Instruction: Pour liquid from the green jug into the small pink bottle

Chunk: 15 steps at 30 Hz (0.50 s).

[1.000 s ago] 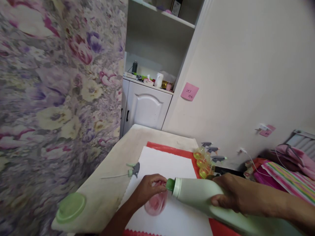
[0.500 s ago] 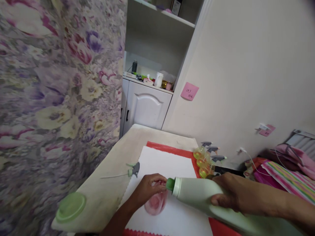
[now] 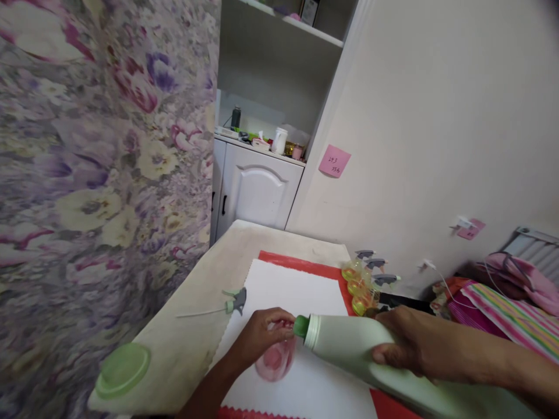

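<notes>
My left hand [image 3: 266, 333] is closed round the neck of a clear pink spray bottle [image 3: 275, 364], which stands on a white sheet [image 3: 301, 291]. My right hand [image 3: 404, 343] grips a large pale green bottle [image 3: 345, 337] tipped onto its side. Its darker green spout [image 3: 301, 326] is at the pink bottle's mouth, by my left fingertips. Whether liquid flows is not visible. A grey and green spray head [image 3: 236, 301] with a thin tube lies left of the sheet. Nearer to me on the left is a light green cap [image 3: 123, 370].
Several spray bottles [image 3: 360, 288] with yellow liquid and grey heads stand at the table's right edge. Red paper [image 3: 301, 263] shows under the white sheet. A flowered curtain [image 3: 109, 174] hangs on the left. A white cabinet [image 3: 259, 189] stands behind the table [image 3: 196, 291].
The view shifts very slightly. Both hands and both bottles keep practically the same positions, with the spout still at the pink bottle's mouth.
</notes>
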{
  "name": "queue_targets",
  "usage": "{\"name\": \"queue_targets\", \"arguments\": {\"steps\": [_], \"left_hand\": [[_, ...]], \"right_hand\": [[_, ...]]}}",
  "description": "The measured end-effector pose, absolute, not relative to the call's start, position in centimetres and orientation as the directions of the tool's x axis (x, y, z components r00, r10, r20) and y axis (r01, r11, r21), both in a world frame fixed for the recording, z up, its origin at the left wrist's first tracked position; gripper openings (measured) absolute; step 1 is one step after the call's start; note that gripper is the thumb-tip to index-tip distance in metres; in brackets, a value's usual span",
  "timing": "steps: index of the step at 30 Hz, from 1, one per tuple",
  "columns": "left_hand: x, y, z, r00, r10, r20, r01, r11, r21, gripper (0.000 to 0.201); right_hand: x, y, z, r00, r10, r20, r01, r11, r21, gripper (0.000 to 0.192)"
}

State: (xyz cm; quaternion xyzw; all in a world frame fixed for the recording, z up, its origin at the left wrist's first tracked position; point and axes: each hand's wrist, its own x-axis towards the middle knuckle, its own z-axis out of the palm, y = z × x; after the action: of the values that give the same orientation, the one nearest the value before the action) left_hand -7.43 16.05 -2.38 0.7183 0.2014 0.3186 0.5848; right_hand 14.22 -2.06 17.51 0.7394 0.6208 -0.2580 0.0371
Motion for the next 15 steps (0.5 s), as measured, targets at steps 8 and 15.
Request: {"name": "queue_targets", "arguments": {"steps": [8,15], "left_hand": [[-7.49,16.07,-2.55,0.715,0.664,0.218,-0.081,-0.232,0.969,0.018],[-7.55,16.14,-2.83,0.716,0.662,0.219,-0.08,-0.234,0.969,0.018]], "right_hand": [[13.4,-1.75,17.96,0.143,0.885,-0.443,0.925,-0.279,-0.259,0.046],[13.62,-1.88,17.84,0.109,0.884,-0.455,0.921,-0.263,-0.288,0.045]]}}
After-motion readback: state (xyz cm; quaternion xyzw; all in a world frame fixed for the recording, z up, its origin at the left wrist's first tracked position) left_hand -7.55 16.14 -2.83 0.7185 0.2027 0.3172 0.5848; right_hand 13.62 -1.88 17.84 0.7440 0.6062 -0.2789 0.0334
